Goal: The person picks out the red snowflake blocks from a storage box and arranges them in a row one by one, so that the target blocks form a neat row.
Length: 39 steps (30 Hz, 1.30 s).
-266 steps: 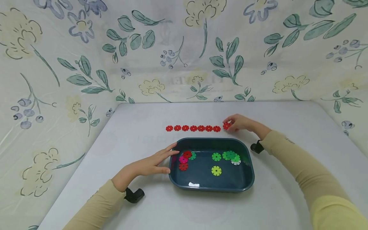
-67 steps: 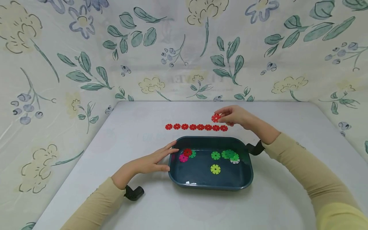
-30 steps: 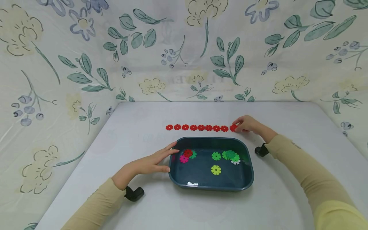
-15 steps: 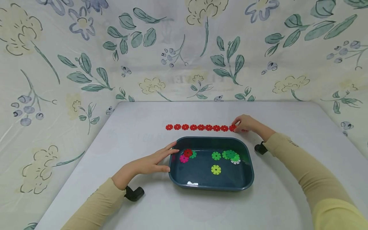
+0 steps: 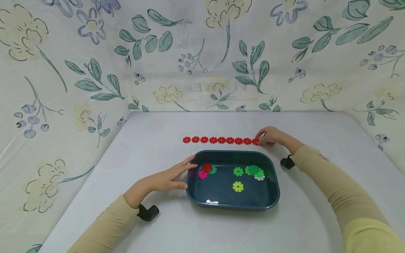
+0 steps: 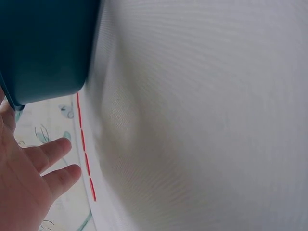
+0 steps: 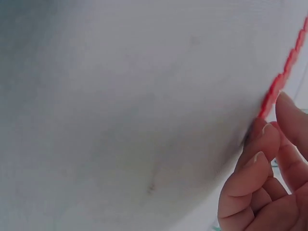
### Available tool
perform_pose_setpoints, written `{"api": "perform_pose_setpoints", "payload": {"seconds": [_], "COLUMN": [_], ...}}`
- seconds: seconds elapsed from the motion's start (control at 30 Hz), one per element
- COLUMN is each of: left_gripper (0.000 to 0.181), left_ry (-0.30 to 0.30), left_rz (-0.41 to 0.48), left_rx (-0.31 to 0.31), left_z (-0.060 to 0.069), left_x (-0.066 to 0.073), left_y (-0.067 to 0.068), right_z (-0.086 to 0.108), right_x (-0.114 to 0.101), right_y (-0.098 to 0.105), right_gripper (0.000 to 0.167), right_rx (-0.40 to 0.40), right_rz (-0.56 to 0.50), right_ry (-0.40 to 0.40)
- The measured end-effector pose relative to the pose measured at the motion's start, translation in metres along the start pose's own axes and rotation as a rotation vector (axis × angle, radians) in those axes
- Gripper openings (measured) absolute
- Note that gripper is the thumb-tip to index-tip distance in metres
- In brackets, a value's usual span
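Several red notched plastic discs (image 5: 221,140) lie in a straight row on the table behind a dark teal tray (image 5: 234,205). At the row's right end my right hand (image 5: 272,135) pinches the last red disc (image 5: 255,141), which lies flat by its neighbour and is partly covered by the fingertips. A small red patch shows beneath the hand; what it belongs to is hidden. My left hand (image 5: 162,181) rests with spread, straight fingers on the tray's left rim. In the left wrist view, that hand (image 6: 24,178) touches the tray's edge. The right wrist view shows curled fingers (image 7: 250,178) beside the row.
Inside the tray lie a red disc (image 5: 207,168), a pink disc (image 5: 203,174), a yellow disc (image 5: 238,186), several green discs (image 5: 238,171) and a white disc (image 5: 259,178). A floral cloth (image 5: 202,77) rises along the table's back and sides.
A red disc has left the tray's left side. My right hand carried it over the row, then lowered it to the right end and nudged it slightly left. The left hand stays put.
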State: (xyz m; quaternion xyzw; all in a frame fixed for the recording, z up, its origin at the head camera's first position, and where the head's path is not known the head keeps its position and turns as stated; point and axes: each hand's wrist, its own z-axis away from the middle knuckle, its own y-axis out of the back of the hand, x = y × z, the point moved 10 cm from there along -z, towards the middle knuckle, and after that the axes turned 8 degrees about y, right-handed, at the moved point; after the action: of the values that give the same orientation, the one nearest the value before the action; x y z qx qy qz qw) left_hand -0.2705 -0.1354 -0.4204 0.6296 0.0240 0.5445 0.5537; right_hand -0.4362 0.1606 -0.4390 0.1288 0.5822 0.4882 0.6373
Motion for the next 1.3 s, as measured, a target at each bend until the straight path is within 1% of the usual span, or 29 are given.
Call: {"api": "perform_pose_setpoints", "payload": {"seconds": [0.17, 0.27, 0.43, 0.63, 0.77, 0.87, 0.97, 1.07, 1.13, 1.2, 1.3], "left_gripper": [0.067, 0.067, 0.067, 0.068, 0.068, 0.068, 0.068, 0.068, 0.068, 0.068, 0.067], "left_ry": [0.004, 0.010, 0.010, 0.006, 0.008, 0.007, 0.008, 0.008, 0.008, 0.006, 0.002], "left_rz": [-0.006, -0.005, 0.002, 0.005, 0.005, 0.006, 0.008, 0.008, 0.009, 0.009, 0.008], "left_rx": [-0.001, 0.000, 0.001, 0.004, 0.003, 0.003, 0.004, 0.003, 0.002, 0.001, 0.001], "left_z": [-0.001, -0.001, -0.001, -0.002, -0.002, -0.002, -0.002, -0.001, -0.001, -0.001, 0.000], "left_x": [-0.001, -0.002, -0.002, -0.002, -0.003, -0.003, -0.003, -0.002, -0.002, -0.001, -0.001], "left_y": [0.000, 0.000, 0.000, 0.000, 0.000, -0.001, -0.001, 0.000, 0.000, 0.000, 0.000], "right_z": [0.003, 0.008, 0.023, 0.045, 0.054, 0.058, 0.063, 0.067, 0.069, 0.068, 0.064], "right_x": [-0.005, -0.017, -0.053, -0.101, -0.125, -0.139, -0.152, -0.163, -0.168, -0.169, -0.168], "right_y": [0.016, 0.026, 0.035, 0.031, 0.019, 0.005, -0.013, -0.035, -0.051, -0.065, -0.083], "right_gripper": [0.039, 0.040, 0.039, 0.038, 0.036, 0.036, 0.037, 0.036, 0.036, 0.038, 0.041], "right_rx": [0.047, 0.075, 0.089, 0.081, 0.054, 0.016, -0.046, -0.125, -0.179, -0.216, -0.247], "right_rz": [-0.040, -0.065, -0.094, -0.090, -0.099, -0.108, -0.112, -0.117, -0.112, -0.107, -0.098], "right_ry": [0.033, 0.078, 0.156, 0.225, 0.266, 0.280, 0.298, 0.322, 0.330, 0.326, 0.306]}}
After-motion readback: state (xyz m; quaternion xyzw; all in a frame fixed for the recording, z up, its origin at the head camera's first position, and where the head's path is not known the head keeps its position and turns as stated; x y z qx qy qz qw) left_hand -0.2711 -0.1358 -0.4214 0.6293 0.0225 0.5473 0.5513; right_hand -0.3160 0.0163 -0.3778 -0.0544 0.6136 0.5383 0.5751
